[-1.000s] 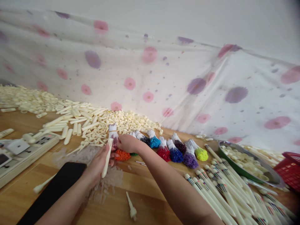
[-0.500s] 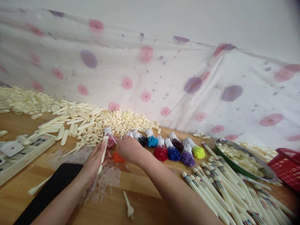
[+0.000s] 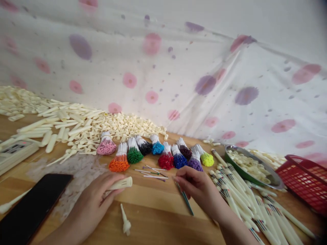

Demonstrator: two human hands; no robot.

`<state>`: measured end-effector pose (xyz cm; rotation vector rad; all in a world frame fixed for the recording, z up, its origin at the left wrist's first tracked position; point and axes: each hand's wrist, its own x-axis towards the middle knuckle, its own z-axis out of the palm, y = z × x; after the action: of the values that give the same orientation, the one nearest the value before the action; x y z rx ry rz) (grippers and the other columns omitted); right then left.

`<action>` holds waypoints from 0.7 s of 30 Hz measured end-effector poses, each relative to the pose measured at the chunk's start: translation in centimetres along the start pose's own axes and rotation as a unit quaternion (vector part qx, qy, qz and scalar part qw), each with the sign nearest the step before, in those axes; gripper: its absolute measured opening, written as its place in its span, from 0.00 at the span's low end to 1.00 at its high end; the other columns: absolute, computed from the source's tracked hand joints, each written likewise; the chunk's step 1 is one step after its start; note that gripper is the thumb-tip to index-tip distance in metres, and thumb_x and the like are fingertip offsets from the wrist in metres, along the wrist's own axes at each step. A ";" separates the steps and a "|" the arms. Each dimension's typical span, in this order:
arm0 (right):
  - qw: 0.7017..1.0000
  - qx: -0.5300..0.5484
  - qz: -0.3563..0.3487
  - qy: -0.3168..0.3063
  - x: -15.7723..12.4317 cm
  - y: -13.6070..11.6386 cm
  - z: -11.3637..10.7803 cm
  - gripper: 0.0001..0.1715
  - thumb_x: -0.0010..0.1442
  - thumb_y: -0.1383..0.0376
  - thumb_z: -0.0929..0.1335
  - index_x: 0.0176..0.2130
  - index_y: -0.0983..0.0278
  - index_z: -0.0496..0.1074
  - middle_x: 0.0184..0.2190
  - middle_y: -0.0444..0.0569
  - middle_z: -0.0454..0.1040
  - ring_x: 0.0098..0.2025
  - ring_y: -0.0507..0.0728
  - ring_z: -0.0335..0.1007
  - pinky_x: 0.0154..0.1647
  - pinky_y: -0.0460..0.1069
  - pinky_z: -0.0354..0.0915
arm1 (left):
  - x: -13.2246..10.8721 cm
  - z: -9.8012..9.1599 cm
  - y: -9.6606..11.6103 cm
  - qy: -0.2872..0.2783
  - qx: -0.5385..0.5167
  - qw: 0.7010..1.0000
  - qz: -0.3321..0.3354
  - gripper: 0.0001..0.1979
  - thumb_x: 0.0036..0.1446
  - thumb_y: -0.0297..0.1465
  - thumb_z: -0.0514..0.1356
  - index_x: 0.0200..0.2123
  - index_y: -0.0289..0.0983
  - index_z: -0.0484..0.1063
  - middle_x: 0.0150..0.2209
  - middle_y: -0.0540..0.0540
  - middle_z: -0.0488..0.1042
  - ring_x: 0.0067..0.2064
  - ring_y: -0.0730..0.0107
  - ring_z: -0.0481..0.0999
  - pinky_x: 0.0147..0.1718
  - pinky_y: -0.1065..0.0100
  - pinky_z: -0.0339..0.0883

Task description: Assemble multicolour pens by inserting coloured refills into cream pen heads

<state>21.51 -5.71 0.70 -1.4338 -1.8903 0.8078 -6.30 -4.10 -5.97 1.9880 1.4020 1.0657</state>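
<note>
The left hand (image 3: 93, 197) is closed round a cream pen barrel (image 3: 124, 183), its slotted end poking out past the thumb and pointing to the right, over the counter (image 3: 153, 217) and just in front of the orange-tipped bundle of refills (image 3: 119, 164). Half a second ago the same barrel stands steeply in the fingers, slots uppermost, beside the pink-tipped bundle (image 3: 106, 146); now it lies almost level and nearer the wearer. The right hand (image 3: 195, 183) has left the pink refills and moved across to the right, where its fingers are drawn together at the upper end of a slim dark-teal tool (image 3: 188, 204); whether they grip it or only touch it, I cannot tell. With both arms pulled back, the pink, orange and green-tipped bundles (image 3: 135, 154) show whole, and several loose refills (image 3: 154, 176) come into sight between the hands. The cone-shaped cream piece (image 3: 126, 224) lies on the bare wood as before, the black phone (image 3: 38, 204) is to the left, and the multi-colour pens (image 3: 231, 200) lie in a heap beyond the right hand. The view has swung too: the power strip (image 3: 19, 153) slips partly off the left edge, while more of the red basket (image 3: 304, 183) shows
</note>
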 end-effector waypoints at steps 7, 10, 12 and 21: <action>0.992 -0.096 -0.073 -0.032 -0.7 -1.5 0.1 0.13 0.60 0.61 0.63 0.26 0.62 0.67 0.20 0.42 0.66 0.22 0.49 0.60 0.22 0.43 0.55 | -0.5 1.0 0.5 -0.014 -0.026 0.999 -0.037 0.05 0.48 0.32 0.58 0.31 0.44 0.71 0.37 0.47 0.75 0.42 0.60 0.74 0.36 0.68 0.69; 0.991 -0.096 -0.090 -0.032 -1.4 -2.2 0.3 0.11 0.59 0.63 0.64 0.25 0.62 0.66 0.19 0.42 0.67 0.21 0.49 0.60 0.20 0.43 0.55 | -0.8 1.2 0.6 -0.010 -0.073 0.996 -0.050 0.02 0.47 0.30 0.57 0.28 0.42 0.68 0.35 0.47 0.73 0.41 0.62 0.73 0.33 0.70 0.69; 0.990 -0.084 -0.106 -0.023 -1.9 -2.8 0.6 0.11 0.57 0.65 0.65 0.24 0.61 0.65 0.18 0.41 0.67 0.19 0.48 0.61 0.18 0.42 0.55 | -0.9 1.4 0.7 -0.012 -0.103 0.994 -0.041 0.03 0.46 0.28 0.57 0.26 0.41 0.66 0.33 0.49 0.72 0.37 0.64 0.73 0.33 0.70 0.68; 0.976 -0.094 -0.196 -0.013 -2.5 -3.4 3.8 0.10 0.51 0.73 0.64 0.21 0.62 0.65 0.16 0.42 0.69 0.17 0.48 0.61 0.17 0.42 0.53 | -0.8 2.0 1.8 -0.017 -0.142 0.988 -0.066 0.05 0.41 0.25 0.58 0.22 0.41 0.64 0.28 0.50 0.70 0.32 0.66 0.72 0.31 0.69 0.67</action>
<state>17.11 -9.21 0.71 -1.1004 -2.2221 0.4701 -3.85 -5.38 -6.05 1.6797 1.2651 1.0992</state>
